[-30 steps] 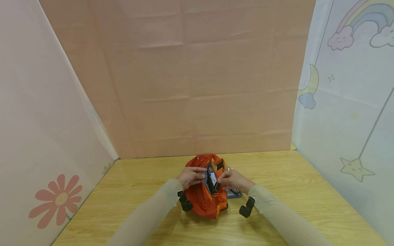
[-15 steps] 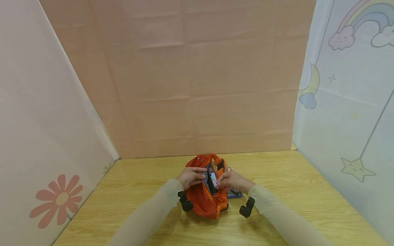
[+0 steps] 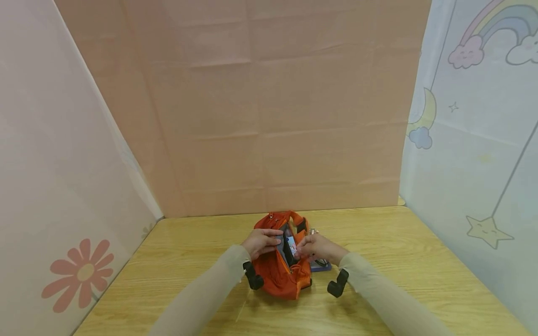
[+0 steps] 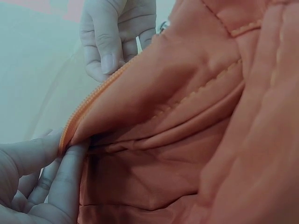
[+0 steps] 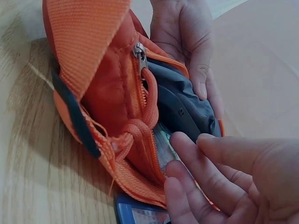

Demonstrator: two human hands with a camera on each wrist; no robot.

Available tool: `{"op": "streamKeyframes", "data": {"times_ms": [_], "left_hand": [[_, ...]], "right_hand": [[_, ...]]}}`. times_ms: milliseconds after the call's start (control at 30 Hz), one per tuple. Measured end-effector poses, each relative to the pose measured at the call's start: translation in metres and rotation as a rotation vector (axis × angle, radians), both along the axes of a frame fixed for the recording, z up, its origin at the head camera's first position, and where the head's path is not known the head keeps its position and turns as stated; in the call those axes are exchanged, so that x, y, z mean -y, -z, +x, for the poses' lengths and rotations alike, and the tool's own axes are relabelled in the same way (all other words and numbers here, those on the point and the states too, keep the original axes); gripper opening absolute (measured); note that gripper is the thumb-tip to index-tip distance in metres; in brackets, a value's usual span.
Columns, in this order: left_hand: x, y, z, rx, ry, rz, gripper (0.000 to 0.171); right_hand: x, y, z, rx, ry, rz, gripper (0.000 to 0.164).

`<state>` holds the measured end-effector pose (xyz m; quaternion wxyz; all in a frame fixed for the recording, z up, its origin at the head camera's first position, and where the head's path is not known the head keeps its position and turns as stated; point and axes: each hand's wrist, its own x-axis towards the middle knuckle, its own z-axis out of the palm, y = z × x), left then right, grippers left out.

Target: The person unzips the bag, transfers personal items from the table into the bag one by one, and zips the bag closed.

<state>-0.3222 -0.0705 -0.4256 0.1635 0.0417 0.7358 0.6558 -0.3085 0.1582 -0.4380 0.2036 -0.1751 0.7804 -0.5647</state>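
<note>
A small orange bag [image 3: 279, 280] with webbing straps lies unzipped on the table in the head view. My left hand [image 3: 261, 241] pinches the zippered edge [image 4: 79, 119] of its opening between thumb and fingers, clearest in the left wrist view. At the opposite side of the opening is my right hand [image 5: 243, 172], its fingers loosely bent at the mouth with nothing visible between them. Inside, against the grey lining [image 5: 187, 84], sit a black item [image 5: 180, 109] with a small emblem and a flat item with a coloured picture [image 3: 292, 243]. The bag's depth is hidden.
Partly under my right hand, beside the bag, lies a blue-edged flat object [image 3: 321, 268] with something dark on it. A small shiny metal item [image 3: 313, 231] is behind that hand. The wooden table [image 3: 176, 261] ends at a pink-brown back panel [image 3: 260, 140]; printed panels flank it.
A second ago my right fingers held a small black object at the bag's mouth; it is out of sight now and those fingers are free. My left hand stays on the bag.
</note>
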Motion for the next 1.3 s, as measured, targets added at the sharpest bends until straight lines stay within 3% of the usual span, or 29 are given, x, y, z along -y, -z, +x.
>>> {"op": "streamKeyframes", "data": {"times_ms": [300, 700, 1033, 1300], "left_hand": [[0.0, 0.0, 0.001, -0.003, -0.004, -0.006, 0.036], [0.002, 0.001, -0.002, 0.005, 0.003, -0.002, 0.035], [0.002, 0.002, -0.002, -0.001, 0.009, -0.006, 0.036], [0.002, 0.001, 0.0, -0.001, 0.01, -0.006, 0.036]], "right_hand": [[-0.004, 0.002, -0.002, 0.002, -0.017, -0.027, 0.02], [-0.037, -0.009, -0.013, 0.019, 0.075, -0.127, 0.04], [-0.065, -0.003, -0.029, 0.042, 0.252, -0.094, 0.035], [-0.056, 0.011, -0.027, 0.088, 0.186, -0.042, 0.034]]}}
